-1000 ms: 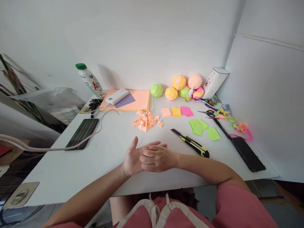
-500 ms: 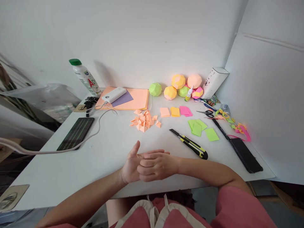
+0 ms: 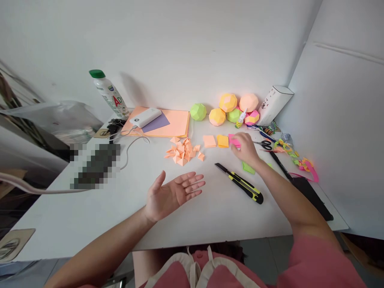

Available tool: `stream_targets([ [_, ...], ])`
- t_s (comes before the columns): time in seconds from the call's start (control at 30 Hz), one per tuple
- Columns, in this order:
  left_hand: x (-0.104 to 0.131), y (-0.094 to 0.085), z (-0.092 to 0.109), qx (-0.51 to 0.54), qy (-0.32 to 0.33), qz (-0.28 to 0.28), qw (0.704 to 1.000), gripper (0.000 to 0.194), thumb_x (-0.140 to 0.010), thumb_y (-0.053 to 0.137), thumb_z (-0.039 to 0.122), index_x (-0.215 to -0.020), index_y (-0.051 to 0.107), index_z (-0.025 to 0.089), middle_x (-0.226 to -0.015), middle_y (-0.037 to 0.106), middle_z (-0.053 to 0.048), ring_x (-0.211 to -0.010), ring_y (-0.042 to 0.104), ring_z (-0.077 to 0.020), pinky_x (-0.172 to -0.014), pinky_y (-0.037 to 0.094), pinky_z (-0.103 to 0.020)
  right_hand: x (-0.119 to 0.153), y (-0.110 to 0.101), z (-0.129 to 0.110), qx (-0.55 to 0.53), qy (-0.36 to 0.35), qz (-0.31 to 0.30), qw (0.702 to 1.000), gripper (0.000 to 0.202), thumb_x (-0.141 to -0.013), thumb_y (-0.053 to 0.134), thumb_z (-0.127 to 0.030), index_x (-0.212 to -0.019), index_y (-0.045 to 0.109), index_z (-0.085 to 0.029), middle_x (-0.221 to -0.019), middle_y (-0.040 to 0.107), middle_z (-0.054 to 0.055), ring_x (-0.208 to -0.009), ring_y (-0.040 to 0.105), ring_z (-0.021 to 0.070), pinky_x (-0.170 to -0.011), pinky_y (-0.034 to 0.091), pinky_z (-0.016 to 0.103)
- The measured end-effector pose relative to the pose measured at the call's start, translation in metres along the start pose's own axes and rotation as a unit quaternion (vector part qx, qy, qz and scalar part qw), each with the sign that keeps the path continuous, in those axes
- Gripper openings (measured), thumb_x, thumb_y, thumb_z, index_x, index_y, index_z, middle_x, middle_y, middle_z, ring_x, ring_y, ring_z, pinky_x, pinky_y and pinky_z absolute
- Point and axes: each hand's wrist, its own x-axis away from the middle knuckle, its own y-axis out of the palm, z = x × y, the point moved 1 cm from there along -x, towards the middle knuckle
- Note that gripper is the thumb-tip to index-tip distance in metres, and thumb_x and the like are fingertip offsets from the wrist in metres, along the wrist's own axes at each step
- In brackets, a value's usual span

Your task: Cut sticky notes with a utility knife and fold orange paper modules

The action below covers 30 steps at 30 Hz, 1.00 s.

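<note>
My left hand (image 3: 174,195) is palm up above the white table, fingers stretched out and thumb apart, with nothing on the palm. My right hand (image 3: 245,149) reaches over the pink paper squares (image 3: 233,141), fingers bent downward and thumb apart from them. Whether its fingertips touch the pink paper I cannot tell. Peach squares (image 3: 209,141) and orange squares (image 3: 222,141) lie just left of it. Green squares (image 3: 248,168) are partly covered by the right hand and forearm. A pile of folded peach paper pieces (image 3: 181,152) lies beyond my left hand.
A black and yellow utility knife (image 3: 240,183) lies nearby, its blade end pointing away to the left. Faceted paper balls (image 3: 217,117) and a small glue bottle (image 3: 241,119) stand by the wall. Scissors (image 3: 266,145), a power bank (image 3: 147,117) and a bottle (image 3: 111,96) are farther out.
My hands have come apart. The right one has moved away and up to the pink squares, while the left has shifted slightly left and shows its open palm.
</note>
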Motion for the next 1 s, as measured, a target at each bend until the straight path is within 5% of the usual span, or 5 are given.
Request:
stream_targets([
  [0.13, -0.007, -0.014, 0.002, -0.007, -0.007, 0.037, 0.999, 0.067, -0.081, 0.031, 0.064, -0.113, 0.06, 0.013, -0.12, 0.058, -0.017, -0.111, 0.053, -0.0327, -0.099, 0.033, -0.05, -0.04, 0.016, 0.034, 0.081, 0.3, -0.115, 0.943, 0.051, -0.077, 0.054, -0.035, -0.121, 0.048, -0.009, -0.123, 0.047, 0.02, -0.116, 0.042, 0.0338, -0.09, 0.039, 0.043],
  [0.27, -0.009, -0.02, 0.005, 0.026, 0.003, 0.049, 0.998, 0.057, -0.082, 0.039, 0.055, -0.111, 0.061, 0.011, -0.111, 0.061, -0.016, -0.101, 0.056, -0.029, -0.093, 0.038, -0.044, -0.049, 0.035, 0.038, 0.126, 0.386, -0.185, 0.895, 0.06, -0.077, 0.053, -0.044, -0.126, 0.042, -0.012, -0.127, 0.044, 0.018, -0.117, 0.043, 0.0319, -0.088, 0.041, 0.039],
  [0.6, -0.008, -0.018, 0.005, 0.03, 0.002, 0.046, 0.998, 0.052, -0.079, 0.046, 0.05, -0.107, 0.063, 0.01, -0.101, 0.062, -0.015, -0.089, 0.057, -0.0257, -0.085, 0.04, -0.04, -0.056, 0.05, 0.053, 0.166, 0.402, -0.21, 0.876, 0.058, -0.076, 0.057, -0.042, -0.124, 0.043, -0.012, -0.123, 0.048, 0.019, -0.118, 0.04, 0.0336, -0.089, 0.04, 0.042],
  [1.0, -0.008, -0.02, 0.004, 0.025, 0.001, 0.044, 0.999, 0.051, -0.078, 0.048, 0.049, -0.106, 0.063, 0.009, -0.098, 0.062, -0.014, -0.088, 0.056, -0.0242, -0.084, 0.041, -0.038, -0.054, 0.017, 0.068, 0.138, 0.294, -0.333, 0.885, 0.066, -0.067, 0.065, -0.035, -0.127, 0.046, -0.013, -0.131, 0.045, 0.018, -0.121, 0.043, 0.0357, -0.094, 0.041, 0.043],
])
